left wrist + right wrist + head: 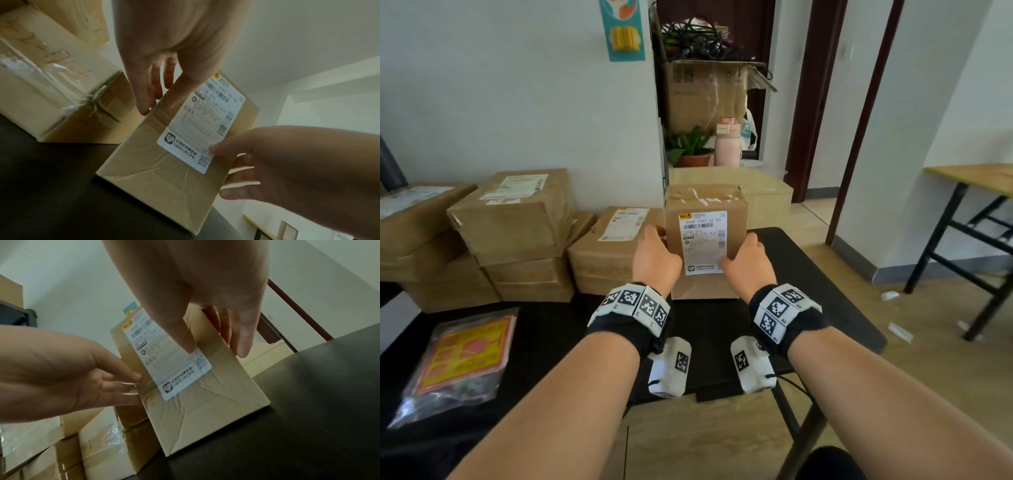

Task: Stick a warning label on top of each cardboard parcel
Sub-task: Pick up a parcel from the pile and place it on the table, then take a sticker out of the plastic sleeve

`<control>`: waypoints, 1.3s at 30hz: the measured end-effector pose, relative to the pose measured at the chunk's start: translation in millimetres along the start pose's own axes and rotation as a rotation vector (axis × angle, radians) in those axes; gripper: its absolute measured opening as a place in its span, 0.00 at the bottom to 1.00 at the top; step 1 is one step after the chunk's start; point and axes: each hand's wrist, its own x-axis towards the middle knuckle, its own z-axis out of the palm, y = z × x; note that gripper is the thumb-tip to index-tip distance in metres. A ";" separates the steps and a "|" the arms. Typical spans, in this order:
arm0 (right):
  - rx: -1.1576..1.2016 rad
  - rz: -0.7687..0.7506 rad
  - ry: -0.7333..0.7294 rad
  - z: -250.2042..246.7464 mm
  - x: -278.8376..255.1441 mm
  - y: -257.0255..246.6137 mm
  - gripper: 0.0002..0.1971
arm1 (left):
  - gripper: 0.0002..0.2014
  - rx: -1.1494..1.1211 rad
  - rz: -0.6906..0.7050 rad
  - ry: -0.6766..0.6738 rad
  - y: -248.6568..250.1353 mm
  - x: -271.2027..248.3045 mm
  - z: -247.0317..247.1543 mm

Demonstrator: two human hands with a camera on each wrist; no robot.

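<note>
Brown cardboard parcel, taped and faintly creased, stands on end on the black tabletop, its white shipping label facing the person. It looks light and stiff, with slick tape. It is best held by the side edges: left hand and right hand each clasp one, thumb in front. A clear plastic bag of yellow-red warning stickers lies well left.

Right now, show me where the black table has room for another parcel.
Bare table lies right of the upright parcel, up to the edge, and between the bag of labels and the left forearm. Back left is crowded with stacked boxes.
</note>
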 end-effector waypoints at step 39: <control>0.026 -0.531 -0.371 136.8 -107.6 -147.9 0.09 | 0.15 0.352 -0.270 0.180 -141.0 -59.0 -216.4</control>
